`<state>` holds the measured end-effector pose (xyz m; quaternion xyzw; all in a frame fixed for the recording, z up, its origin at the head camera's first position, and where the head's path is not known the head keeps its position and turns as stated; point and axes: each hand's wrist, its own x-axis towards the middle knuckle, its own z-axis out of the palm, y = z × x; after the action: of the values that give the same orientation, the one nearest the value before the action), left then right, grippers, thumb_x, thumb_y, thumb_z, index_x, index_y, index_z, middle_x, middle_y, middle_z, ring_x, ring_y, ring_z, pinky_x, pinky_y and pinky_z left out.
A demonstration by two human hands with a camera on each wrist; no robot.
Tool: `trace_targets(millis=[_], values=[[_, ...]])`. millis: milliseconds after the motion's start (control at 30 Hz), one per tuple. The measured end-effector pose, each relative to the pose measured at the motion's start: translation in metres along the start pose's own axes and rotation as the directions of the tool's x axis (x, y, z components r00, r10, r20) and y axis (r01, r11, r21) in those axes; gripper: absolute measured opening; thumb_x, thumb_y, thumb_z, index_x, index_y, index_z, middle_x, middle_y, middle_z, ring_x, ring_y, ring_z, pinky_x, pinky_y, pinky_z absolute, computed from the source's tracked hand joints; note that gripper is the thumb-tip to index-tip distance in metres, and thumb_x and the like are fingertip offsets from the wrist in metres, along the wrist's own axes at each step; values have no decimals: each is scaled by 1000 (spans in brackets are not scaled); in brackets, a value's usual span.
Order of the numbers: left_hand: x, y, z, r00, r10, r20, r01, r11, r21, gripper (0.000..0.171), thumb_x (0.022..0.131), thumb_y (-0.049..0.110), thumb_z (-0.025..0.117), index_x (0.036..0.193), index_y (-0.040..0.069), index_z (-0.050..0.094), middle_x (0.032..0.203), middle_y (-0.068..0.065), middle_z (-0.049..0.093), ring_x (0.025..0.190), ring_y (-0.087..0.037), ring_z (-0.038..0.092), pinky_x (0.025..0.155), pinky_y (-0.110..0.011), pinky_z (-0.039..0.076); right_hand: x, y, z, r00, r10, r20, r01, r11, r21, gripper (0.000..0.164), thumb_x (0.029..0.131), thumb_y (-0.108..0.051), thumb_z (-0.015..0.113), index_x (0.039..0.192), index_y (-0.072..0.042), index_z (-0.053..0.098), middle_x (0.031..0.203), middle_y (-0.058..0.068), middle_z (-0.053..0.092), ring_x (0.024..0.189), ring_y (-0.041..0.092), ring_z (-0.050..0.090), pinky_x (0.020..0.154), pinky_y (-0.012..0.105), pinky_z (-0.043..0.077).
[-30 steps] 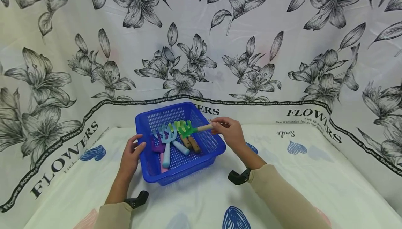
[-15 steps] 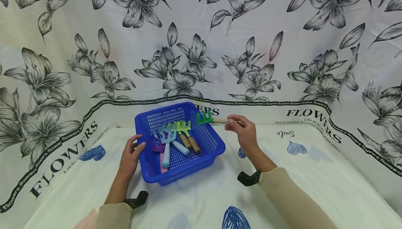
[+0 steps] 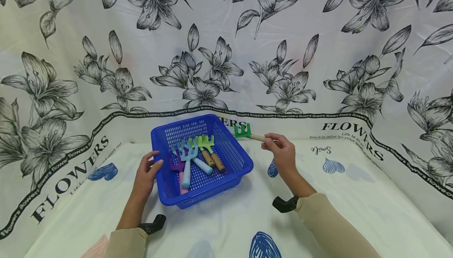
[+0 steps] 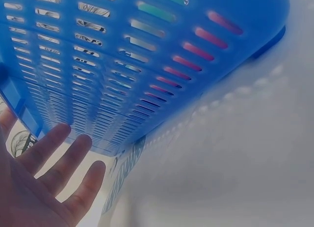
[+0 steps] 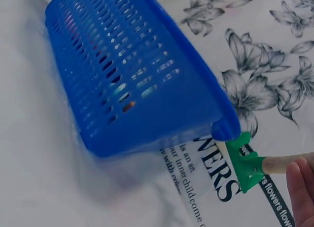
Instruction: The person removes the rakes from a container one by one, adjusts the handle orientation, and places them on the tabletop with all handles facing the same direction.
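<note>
My right hand [image 3: 283,151] pinches the pale wooden handle of a small garden hand rake with a green head [image 3: 242,131]. It is lifted beyond the basket's right rim, prongs upward. In the right wrist view the green rake head [image 5: 245,165] shows just past the basket corner. My left hand [image 3: 146,171] holds the left rim of a blue plastic basket [image 3: 209,196] between thumb and index finger. Its other fingers [image 4: 73,160] spread loosely beside the slotted wall in the left wrist view. Inside the basket lie light blue hand forks [image 3: 187,167], lime green rakes [image 3: 209,152] and a purple tool [image 3: 178,166].
The basket sits on a white cloth [image 3: 219,230] printed with blue hearts. A flower-printed curtain [image 3: 290,73] rises close behind the basket. Cloth stretches to the right of the right hand.
My right hand has carried the green rake from over the basket out past its right rim, and its head has swung upward. The left hand stays at the basket's left rim.
</note>
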<state>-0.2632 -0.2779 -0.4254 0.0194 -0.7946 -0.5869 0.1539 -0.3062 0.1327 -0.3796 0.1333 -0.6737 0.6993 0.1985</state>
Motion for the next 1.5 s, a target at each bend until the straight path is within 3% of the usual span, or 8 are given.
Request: trace_targets(millis=[200,400,633,800,967,1067,1333,1500], values=[[2,-1,0,1000,-4,-2,4,1000,-2,57,100,40,50,149,17,32,144,-25,38,126,-46,45,97,-60,41,-7,14,-4,1000,19,-15,-21,991,-133,26,96,-20,64,114,0,66,108,16,61,86,22,71,80,25,54],[2,-3,-1,1000,-16,11,16,1000,-14,58,100,40,51,149,18,31,146,-25,37,127,-46,43,99,-61,39,-12,34,-6,995,85,-47,-95,956,-277,24,96,-24,63,113,-8,68,106,9,61,84,19,71,79,21,53],[2,-2,-1,1000,-22,14,22,1000,-13,58,100,41,51,150,18,31,146,-24,37,128,-46,43,99,-61,39,-17,47,-4,982,178,-66,-190,940,-283,23,96,-19,62,114,-7,68,109,10,60,87,21,70,78,21,54],[2,-1,-1,1000,-25,13,25,1000,-14,58,100,40,51,150,18,30,147,-24,36,128,-45,42,99,-61,39,-20,50,1,985,148,-87,-167,942,-292,23,95,-14,62,114,-4,69,107,11,60,88,24,70,74,21,54],[2,-1,-1,1000,-24,12,25,1000,-19,58,100,39,51,150,18,31,147,-24,36,128,-46,43,99,-61,39,-21,54,9,991,71,-110,-115,872,-476,21,91,-13,66,110,-8,74,95,8,63,86,21,66,65,26,52],[2,-2,-1,1000,-24,12,24,999,-21,57,100,39,51,149,18,31,147,-24,36,128,-46,43,99,-61,39,-21,56,12,994,62,-95,-104,829,-549,20,89,-12,68,108,-8,74,95,8,65,86,22,64,68,33,53],[3,-2,-1,1000,-22,13,22,1000,-21,58,100,40,52,150,19,30,148,-24,34,129,-46,41,100,-62,37,-20,62,19,975,210,-68,-212,808,-550,19,90,-9,66,107,-4,71,98,10,68,84,23,64,70,35,55],[2,-2,-1,1000,-25,11,25,1000,-8,58,100,39,51,150,19,31,148,-24,35,129,-46,41,100,-61,38,-18,68,21,958,278,-74,-268,769,-580,19,89,-8,66,106,-5,71,103,13,69,94,28,63,81,44,52]])
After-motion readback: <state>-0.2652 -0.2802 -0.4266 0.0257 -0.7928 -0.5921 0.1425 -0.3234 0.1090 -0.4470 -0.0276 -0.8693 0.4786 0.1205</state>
